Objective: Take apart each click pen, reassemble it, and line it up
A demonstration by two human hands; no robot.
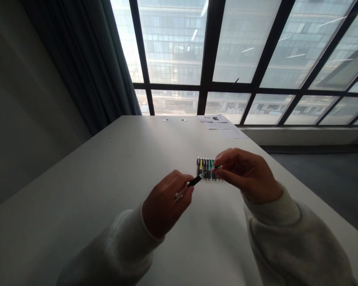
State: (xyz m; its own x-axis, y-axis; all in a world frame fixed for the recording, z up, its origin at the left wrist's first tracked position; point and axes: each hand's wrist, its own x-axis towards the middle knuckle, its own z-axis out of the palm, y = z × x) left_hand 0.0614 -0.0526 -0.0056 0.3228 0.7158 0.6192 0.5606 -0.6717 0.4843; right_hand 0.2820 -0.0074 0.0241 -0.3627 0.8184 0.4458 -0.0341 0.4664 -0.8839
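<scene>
My left hand [168, 200] is closed around a pen [196, 180] with a black grip section and a lighter barrel, its front end pointing up and to the right. Between the thumb and fingertips of my right hand [247, 174] is a small dark, shiny pen part [217, 167]; whether it is a cap or a tip I cannot tell. A short gap separates it from the pen. Beyond and below both hands, a row of pens [201, 167] lies side by side on the white table, several dark, one yellow and some green. My right fingers hide the row's right end.
The white table [116, 171] stretches away to large dark-framed windows. Paper sheets [222, 125] lie at its far right corner, and two small round fittings [183, 120] sit near the far edge. A dark curtain [86, 59] hangs at the left.
</scene>
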